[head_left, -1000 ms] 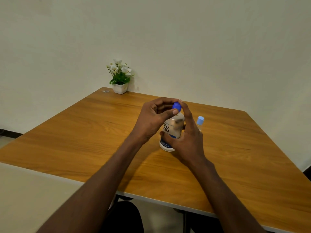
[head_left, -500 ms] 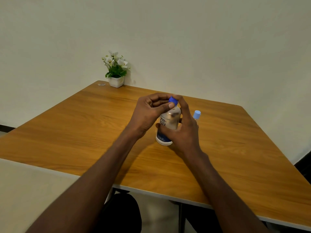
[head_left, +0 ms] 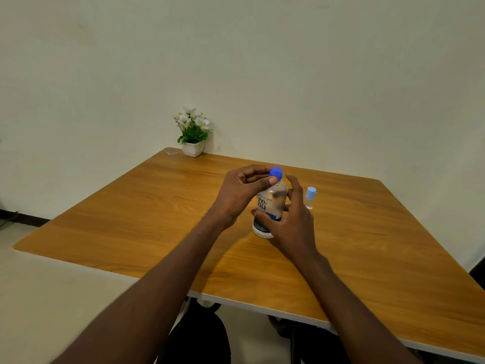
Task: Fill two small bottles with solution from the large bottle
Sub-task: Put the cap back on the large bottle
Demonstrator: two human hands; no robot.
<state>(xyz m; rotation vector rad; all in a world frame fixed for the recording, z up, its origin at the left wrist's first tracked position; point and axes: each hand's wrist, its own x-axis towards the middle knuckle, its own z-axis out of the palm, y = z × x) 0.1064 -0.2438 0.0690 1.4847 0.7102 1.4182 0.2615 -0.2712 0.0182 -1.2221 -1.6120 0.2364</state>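
Left hand (head_left: 240, 195) pinches the blue cap (head_left: 275, 172) — right hand (head_left: 291, 222) grips the bottle (head_left: 269, 208), mid-frame on the worktop (head_left: 157, 206).

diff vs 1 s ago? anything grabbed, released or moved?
Right hand: its index finger has come off the blue cap and now stands clear of it; the rest still grips the large bottle. Left hand keeps pinching the cap. Bottle still upright on the table; small bottle behind it unmoved.
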